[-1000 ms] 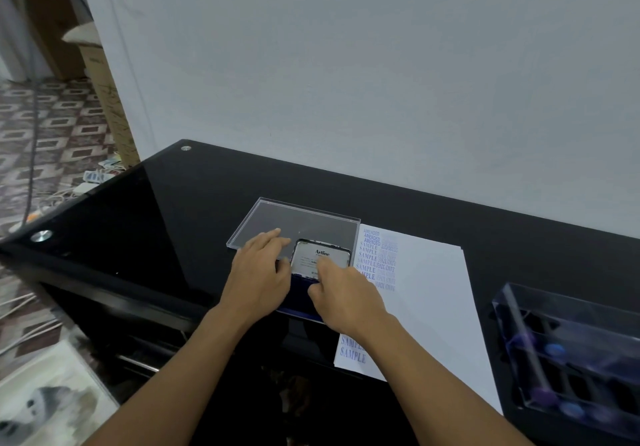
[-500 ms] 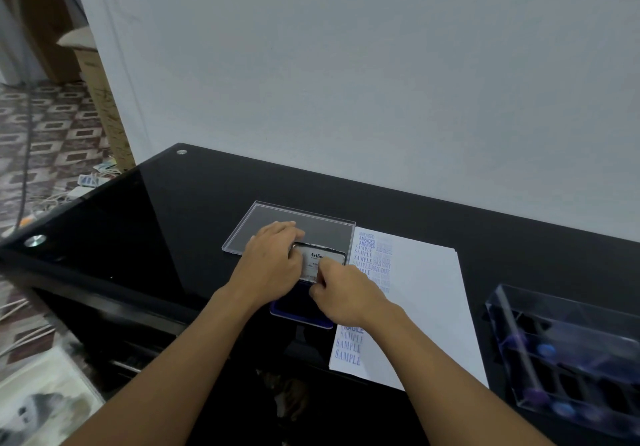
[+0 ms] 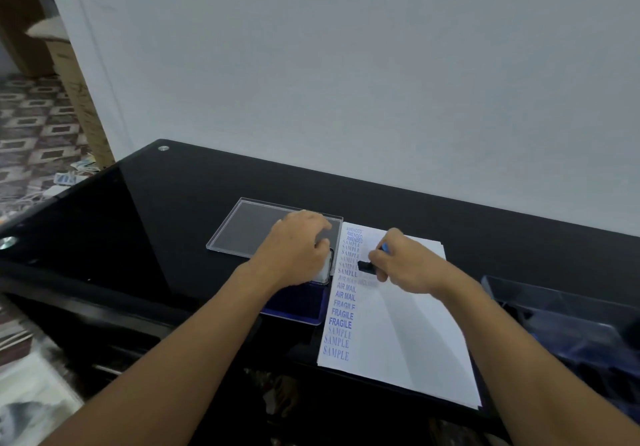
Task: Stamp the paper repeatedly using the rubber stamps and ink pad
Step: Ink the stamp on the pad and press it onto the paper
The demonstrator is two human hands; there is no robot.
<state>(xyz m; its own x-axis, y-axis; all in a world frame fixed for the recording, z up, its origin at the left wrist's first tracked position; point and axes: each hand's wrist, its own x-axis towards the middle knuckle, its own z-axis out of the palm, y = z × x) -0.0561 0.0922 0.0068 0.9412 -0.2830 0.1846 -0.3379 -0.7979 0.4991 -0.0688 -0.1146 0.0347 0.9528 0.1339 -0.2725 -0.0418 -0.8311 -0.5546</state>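
Observation:
A white paper [image 3: 408, 335] lies on the black glass table, with a column of blue prints (AMENDED, SAMPLE, AIR MAIL, FRAGILE) down its left edge. My right hand [image 3: 405, 265] grips a small rubber stamp [image 3: 367, 267] with a black base and blue top, held low over the paper's upper left part. The blue ink pad [image 3: 301, 303] sits just left of the paper, its lid raised. My left hand [image 3: 298, 255] rests on that lid [image 3: 328, 267], fingers curled around it.
A clear plastic lid or tray [image 3: 249, 227] lies flat behind the ink pad. A clear box with stamps [image 3: 568, 321] stands at the right edge. The table's front edge [image 3: 104, 307] is near my arms; a wall rises close behind.
My right hand left the ink pad and moved right onto the paper with the stamp. My left hand stayed on the pad's lid. The camera view shifted slightly.

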